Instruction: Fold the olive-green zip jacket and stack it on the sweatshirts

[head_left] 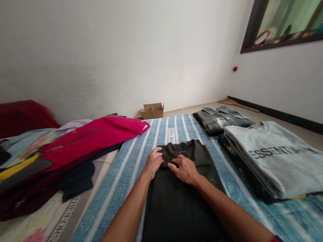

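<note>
Both bare forearms reach forward from the bottom of the view and converge toward the middle. The left hand (153, 163) lies palm down, fingers curled at the tips, thumb pointing inward. The right hand (185, 169) is just beside it, also palm down, knuckles raised, fingers bent; its grip seems pinched, though the fingertips are hidden.

Blue striped sheet (131, 158) covers bed. Black shirt (181, 198) lies centre near; grey folded stack (264, 158) right; denim shirt (219, 119) far right; red garment pile (83, 141) left.
</note>
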`<state>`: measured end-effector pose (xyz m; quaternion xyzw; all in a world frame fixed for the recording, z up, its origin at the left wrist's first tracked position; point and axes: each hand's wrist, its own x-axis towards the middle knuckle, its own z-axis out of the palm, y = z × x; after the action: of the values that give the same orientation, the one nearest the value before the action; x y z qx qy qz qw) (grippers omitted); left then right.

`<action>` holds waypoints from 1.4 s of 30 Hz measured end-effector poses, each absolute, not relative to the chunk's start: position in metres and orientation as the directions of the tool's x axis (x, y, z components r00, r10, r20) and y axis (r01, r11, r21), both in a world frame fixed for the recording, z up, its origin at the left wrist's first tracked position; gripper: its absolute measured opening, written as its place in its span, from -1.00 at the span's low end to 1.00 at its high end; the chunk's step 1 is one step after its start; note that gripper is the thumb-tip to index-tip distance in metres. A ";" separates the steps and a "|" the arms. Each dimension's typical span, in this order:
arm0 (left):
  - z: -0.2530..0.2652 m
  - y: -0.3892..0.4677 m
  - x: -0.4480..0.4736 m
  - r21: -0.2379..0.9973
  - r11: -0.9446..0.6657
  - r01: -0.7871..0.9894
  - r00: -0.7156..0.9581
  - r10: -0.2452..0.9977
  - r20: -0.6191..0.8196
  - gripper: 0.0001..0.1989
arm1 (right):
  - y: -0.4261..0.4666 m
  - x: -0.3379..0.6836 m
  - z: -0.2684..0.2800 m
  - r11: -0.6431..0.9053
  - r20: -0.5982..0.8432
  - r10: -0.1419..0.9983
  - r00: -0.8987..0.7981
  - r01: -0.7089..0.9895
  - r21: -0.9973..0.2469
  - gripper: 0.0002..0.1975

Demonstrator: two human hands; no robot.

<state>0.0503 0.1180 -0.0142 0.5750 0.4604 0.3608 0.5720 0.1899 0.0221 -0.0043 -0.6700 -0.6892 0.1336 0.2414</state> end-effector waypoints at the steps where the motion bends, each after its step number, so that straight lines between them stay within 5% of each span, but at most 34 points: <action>1: -0.014 0.119 0.050 0.988 0.066 0.137 0.331 0.937 -0.108 -0.39 | 0.023 0.190 -0.004 0.025 0.130 0.990 0.058 0.831 -0.555 -0.61; 5: -0.009 0.122 0.052 0.888 -0.082 0.453 0.370 0.923 -0.104 -0.30 | 0.031 0.187 -0.005 -0.146 0.038 0.975 0.218 0.765 -0.627 -0.76; 9: 0.009 0.122 0.062 0.537 -0.388 0.749 0.419 0.905 0.070 -0.27 | 0.037 0.188 -0.008 -0.210 -0.018 0.964 0.265 0.717 -0.664 -0.53; 12: 0.024 0.120 0.073 0.158 -0.689 0.708 0.669 0.725 0.162 -0.33 | 0.038 0.189 -0.008 -0.218 -0.031 0.962 0.271 0.698 -0.682 -0.51; 15: 0.033 0.124 0.085 0.029 -0.842 0.539 0.842 0.538 -0.032 -0.44 | 0.039 0.190 -0.009 -0.225 -0.031 0.959 0.280 0.695 -0.683 -0.54; 19: 0.034 0.139 0.094 0.011 -0.840 0.542 0.829 0.532 -0.173 -0.67 | 0.039 0.190 -0.013 -0.235 -0.028 0.954 0.300 0.685 -0.690 -0.52; 32: 0.010 0.154 0.093 0.161 -0.723 0.672 0.735 0.677 -0.026 -0.77 | 0.038 0.184 -0.014 -0.235 -0.007 0.956 0.294 0.749 -0.620 -0.71; 42: 0.030 0.131 0.101 0.097 -0.713 0.695 0.711 0.701 0.057 -0.83 | 0.015 0.189 0.001 0.001 0.237 0.964 0.117 0.896 -0.443 -0.79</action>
<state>0.1015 0.1308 0.0295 0.9243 0.3775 0.0448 0.0343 0.1892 0.0154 0.0007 -0.7037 -0.6611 0.0677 0.2514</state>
